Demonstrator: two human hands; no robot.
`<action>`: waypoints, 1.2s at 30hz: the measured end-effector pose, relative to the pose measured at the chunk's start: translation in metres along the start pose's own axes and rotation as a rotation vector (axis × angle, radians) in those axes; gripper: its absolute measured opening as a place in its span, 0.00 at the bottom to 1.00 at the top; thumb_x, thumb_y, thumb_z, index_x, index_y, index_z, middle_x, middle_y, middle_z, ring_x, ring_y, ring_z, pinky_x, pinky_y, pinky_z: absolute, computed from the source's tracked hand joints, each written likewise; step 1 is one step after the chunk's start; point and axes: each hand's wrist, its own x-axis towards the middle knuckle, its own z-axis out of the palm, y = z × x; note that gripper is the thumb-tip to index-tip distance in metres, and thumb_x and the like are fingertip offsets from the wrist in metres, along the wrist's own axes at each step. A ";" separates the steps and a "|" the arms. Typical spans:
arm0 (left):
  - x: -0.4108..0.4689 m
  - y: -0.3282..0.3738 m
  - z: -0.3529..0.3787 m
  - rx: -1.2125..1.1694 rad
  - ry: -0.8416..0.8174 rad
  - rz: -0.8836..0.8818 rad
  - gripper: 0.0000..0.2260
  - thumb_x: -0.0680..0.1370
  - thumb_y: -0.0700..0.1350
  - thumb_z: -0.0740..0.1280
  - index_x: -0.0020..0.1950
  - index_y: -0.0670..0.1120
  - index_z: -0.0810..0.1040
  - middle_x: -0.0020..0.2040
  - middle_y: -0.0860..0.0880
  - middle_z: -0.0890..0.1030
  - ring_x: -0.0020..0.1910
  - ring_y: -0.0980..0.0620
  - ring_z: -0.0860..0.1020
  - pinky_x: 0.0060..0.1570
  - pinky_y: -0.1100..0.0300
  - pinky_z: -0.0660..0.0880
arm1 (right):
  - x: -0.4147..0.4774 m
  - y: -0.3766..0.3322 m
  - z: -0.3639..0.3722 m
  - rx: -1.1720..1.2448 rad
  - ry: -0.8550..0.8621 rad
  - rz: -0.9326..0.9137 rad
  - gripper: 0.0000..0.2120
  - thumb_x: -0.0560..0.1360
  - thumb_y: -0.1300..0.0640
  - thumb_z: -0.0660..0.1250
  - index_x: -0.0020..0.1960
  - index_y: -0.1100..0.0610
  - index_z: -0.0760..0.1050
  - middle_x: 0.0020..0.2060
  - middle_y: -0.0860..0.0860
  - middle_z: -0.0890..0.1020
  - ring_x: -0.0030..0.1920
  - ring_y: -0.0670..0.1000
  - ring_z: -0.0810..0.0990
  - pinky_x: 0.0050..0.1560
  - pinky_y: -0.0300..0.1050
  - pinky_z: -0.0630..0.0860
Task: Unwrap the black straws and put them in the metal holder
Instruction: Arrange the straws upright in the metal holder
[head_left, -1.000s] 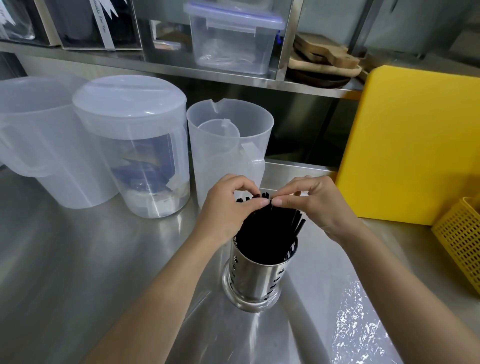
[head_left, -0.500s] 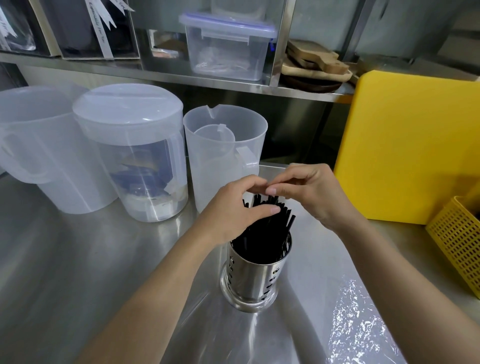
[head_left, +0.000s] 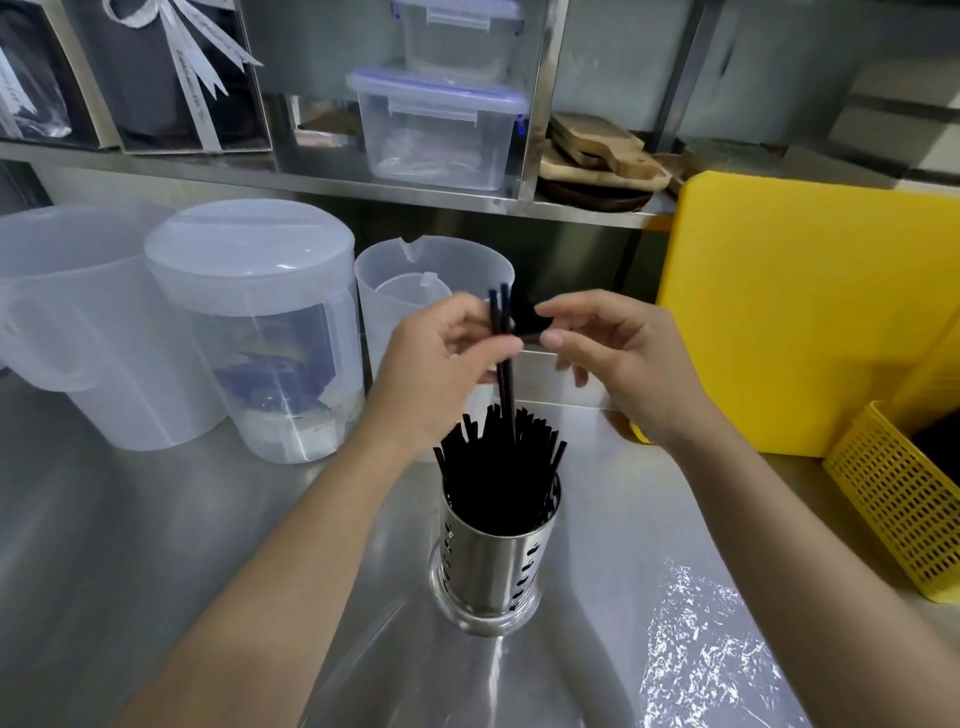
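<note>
Black straws (head_left: 505, 364), two, between both hands (head_left: 441, 364).

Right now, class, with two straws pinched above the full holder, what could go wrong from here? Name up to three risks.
1. The metal holder looks packed with black straws, so pulling or pushing the two raised straws in the left hand may drag neighbours out.
2. Sideways force could tip the tall, narrow holder on the smooth steel counter.
3. The clear plastic wrap lies loose nearby; a forearm might sweep it off.
</note>
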 end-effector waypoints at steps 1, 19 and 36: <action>0.002 0.005 -0.004 -0.040 0.060 0.010 0.08 0.72 0.37 0.70 0.42 0.50 0.78 0.39 0.51 0.83 0.39 0.55 0.83 0.40 0.60 0.81 | -0.002 0.004 -0.002 -0.063 -0.004 0.003 0.12 0.72 0.63 0.67 0.48 0.46 0.78 0.37 0.50 0.80 0.34 0.44 0.78 0.33 0.33 0.73; -0.015 -0.016 0.001 -0.779 0.217 -0.794 0.06 0.75 0.41 0.66 0.39 0.41 0.74 0.28 0.46 0.80 0.22 0.54 0.78 0.21 0.65 0.74 | -0.031 -0.003 0.006 0.229 0.346 -0.095 0.04 0.71 0.55 0.67 0.38 0.48 0.78 0.26 0.41 0.77 0.28 0.42 0.72 0.30 0.32 0.68; -0.020 -0.029 0.006 0.391 0.140 -0.172 0.02 0.74 0.45 0.65 0.41 0.49 0.76 0.39 0.52 0.80 0.39 0.55 0.77 0.43 0.62 0.73 | -0.048 0.037 0.004 -0.121 -0.066 0.174 0.14 0.68 0.41 0.68 0.43 0.52 0.76 0.30 0.55 0.74 0.32 0.46 0.71 0.33 0.40 0.67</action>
